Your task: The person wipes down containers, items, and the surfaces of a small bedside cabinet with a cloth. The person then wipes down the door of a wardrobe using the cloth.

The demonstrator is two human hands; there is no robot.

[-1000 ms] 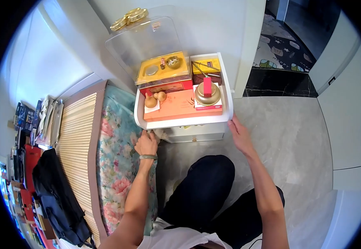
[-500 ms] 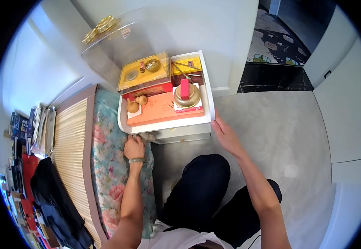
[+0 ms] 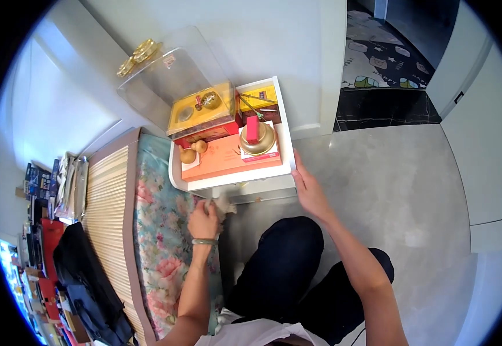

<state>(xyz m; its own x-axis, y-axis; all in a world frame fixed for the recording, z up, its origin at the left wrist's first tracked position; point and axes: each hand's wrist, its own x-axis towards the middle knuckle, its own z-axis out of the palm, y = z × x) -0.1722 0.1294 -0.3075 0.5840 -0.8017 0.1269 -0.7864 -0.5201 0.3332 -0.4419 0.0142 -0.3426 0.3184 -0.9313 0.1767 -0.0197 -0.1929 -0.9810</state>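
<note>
In front of me stands a white cabinet (image 3: 228,181) with a raised rim round its top. Just below its front left corner, my left hand (image 3: 203,219) is closed in a pinch. A pale, blurred bundle (image 3: 224,205) hangs beside its fingertips; its kind I cannot make out. My right hand (image 3: 311,193) lies against the cabinet's front right corner, fingers stretched along the side. Inside the rim are an orange box (image 3: 213,161), two small gourds (image 3: 188,155), and a brass bowl (image 3: 258,143) with a red block (image 3: 253,128) on it.
A yellow-and-red box (image 3: 205,124) sits at the back, beside a raised clear lid (image 3: 176,72) with gold ornaments (image 3: 144,51). The flowered bedding (image 3: 167,242) borders the cabinet on the left. A doorway with a patterned mat (image 3: 378,63) opens at upper right.
My left hand has moved right and toward me, away from the bedding's edge, with the pale bundle beside it. My right hand stays at the cabinet corner. The view has shifted slightly.
</note>
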